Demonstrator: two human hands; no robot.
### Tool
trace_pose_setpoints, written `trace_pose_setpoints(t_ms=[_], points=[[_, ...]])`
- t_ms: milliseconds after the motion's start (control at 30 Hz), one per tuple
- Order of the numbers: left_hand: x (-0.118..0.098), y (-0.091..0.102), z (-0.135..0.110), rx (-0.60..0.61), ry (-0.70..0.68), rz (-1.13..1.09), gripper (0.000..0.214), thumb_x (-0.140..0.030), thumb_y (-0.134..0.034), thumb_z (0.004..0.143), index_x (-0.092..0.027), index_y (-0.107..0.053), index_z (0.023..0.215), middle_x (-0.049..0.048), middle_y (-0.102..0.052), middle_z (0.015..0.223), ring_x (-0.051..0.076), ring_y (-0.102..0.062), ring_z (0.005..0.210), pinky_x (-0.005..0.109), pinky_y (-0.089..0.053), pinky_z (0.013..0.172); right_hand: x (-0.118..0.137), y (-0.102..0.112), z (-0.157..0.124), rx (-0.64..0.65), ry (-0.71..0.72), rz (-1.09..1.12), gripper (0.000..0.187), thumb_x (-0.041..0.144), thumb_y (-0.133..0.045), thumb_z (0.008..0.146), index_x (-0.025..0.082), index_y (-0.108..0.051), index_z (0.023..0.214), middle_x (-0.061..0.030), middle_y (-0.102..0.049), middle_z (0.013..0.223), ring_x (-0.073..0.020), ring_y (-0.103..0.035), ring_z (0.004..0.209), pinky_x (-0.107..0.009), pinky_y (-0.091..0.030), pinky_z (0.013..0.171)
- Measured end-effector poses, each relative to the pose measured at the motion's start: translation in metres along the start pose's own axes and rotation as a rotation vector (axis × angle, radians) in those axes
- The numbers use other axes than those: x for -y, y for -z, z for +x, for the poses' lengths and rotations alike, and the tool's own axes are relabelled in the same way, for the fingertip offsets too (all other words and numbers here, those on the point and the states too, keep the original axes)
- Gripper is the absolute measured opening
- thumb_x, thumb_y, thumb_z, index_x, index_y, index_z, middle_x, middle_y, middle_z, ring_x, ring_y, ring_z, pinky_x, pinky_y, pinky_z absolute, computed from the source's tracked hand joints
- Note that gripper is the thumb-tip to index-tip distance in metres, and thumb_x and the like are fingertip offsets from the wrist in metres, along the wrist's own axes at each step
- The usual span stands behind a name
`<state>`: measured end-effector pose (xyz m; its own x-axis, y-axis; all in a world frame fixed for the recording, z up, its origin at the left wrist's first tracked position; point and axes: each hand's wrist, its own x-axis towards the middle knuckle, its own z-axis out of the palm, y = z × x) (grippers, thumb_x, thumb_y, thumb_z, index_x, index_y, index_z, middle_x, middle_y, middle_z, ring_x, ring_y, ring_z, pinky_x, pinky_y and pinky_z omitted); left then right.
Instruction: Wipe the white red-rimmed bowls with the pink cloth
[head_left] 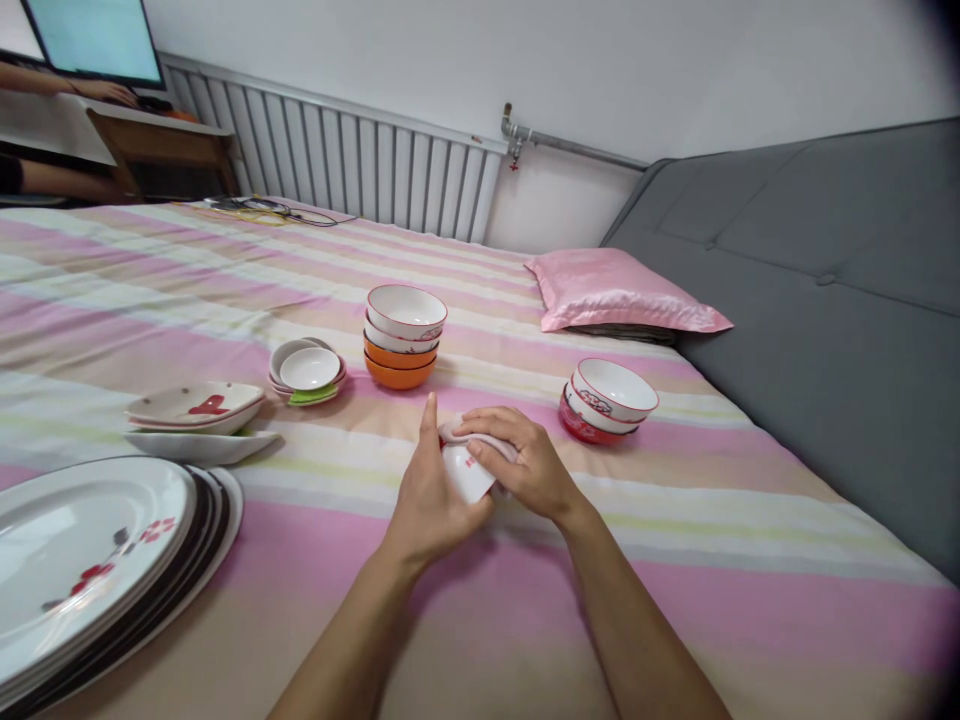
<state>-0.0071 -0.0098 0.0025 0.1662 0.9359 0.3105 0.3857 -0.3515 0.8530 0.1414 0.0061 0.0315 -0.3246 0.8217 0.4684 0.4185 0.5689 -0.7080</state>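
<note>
Between my hands, above the striped bedsheet, is a small white bowl [466,474] with a red mark, tilted on its side. My left hand [429,490] grips it from the left, thumb under its near edge. My right hand [529,462] presses a pale cloth [501,444] against the bowl's far side, fingers bent over it. Ahead and slightly left rises a stack of bowls [406,338], white above and orange below. To the right sits a shorter stack of bowls [609,400], white over red. Part of the held bowl is hidden by my fingers and the cloth.
Small dishes [309,369] and oblong dishes [195,403] lie to the left, with a pile of large plates [90,560] nearer me. A pink pillow [615,285] rests by the grey headboard [787,230]. Behind are a radiator [337,150], cables [262,208] and another person's arm [45,80] at a desk.
</note>
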Motion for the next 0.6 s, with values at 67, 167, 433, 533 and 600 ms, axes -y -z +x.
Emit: trace_pose_setpoints(t_ms=[67, 167, 433, 533, 600], points=[[0.001, 0.000, -0.001, 0.016, -0.010, 0.032, 0.107, -0.025, -0.062, 0.064, -0.015, 0.005, 0.147, 0.0140, -0.048, 0.127, 0.027, -0.055, 0.110, 0.039, -0.046, 0.090, -0.003, 0.002, 0.001, -0.002, -0.054, 0.069, 0.020, 0.026, -0.055, 0.085, 0.026, -0.071, 0.099, -0.0036, -0.068, 0.108, -0.0192, -0.058, 0.107, -0.035, -0.041, 0.098], [0.002, 0.000, -0.002, 0.036, -0.036, 0.064, 0.108, -0.022, -0.060, 0.062, -0.016, 0.005, 0.147, 0.0128, -0.050, 0.125, 0.028, -0.054, 0.111, 0.039, -0.045, 0.091, -0.011, 0.005, 0.002, 0.000, -0.214, 0.250, 0.022, 0.030, -0.054, 0.085, 0.022, -0.071, 0.098, -0.0044, -0.068, 0.108, -0.0193, -0.060, 0.101, -0.032, -0.045, 0.088], [0.001, 0.000, -0.002, 0.057, -0.075, 0.074, 0.111, -0.022, -0.062, 0.059, -0.018, 0.005, 0.147, 0.0117, -0.052, 0.121, 0.029, -0.053, 0.111, 0.042, -0.045, 0.091, -0.028, 0.005, 0.003, -0.030, -0.585, 0.644, 0.030, 0.035, -0.060, 0.076, 0.017, -0.070, 0.097, -0.0072, -0.071, 0.101, -0.0214, -0.064, 0.089, -0.030, -0.049, 0.075], [0.000, 0.001, -0.002, 0.055, -0.066, 0.081, 0.111, -0.023, -0.063, 0.059, -0.017, 0.004, 0.147, 0.0122, -0.052, 0.122, 0.029, -0.054, 0.109, 0.041, -0.045, 0.091, -0.030, 0.005, 0.003, -0.026, -0.594, 0.671, 0.031, 0.036, -0.058, 0.078, 0.017, -0.069, 0.100, -0.0068, -0.071, 0.100, -0.0215, -0.064, 0.090, -0.031, -0.048, 0.079], [0.000, 0.001, -0.002, 0.048, -0.062, 0.082, 0.110, -0.023, -0.062, 0.059, -0.016, 0.004, 0.147, 0.0119, -0.052, 0.120, 0.029, -0.055, 0.108, 0.041, -0.045, 0.090, -0.029, 0.004, 0.002, -0.007, -0.563, 0.659, 0.031, 0.036, -0.056, 0.080, 0.018, -0.069, 0.102, -0.0065, -0.071, 0.101, -0.0210, -0.064, 0.091, -0.031, -0.048, 0.081]])
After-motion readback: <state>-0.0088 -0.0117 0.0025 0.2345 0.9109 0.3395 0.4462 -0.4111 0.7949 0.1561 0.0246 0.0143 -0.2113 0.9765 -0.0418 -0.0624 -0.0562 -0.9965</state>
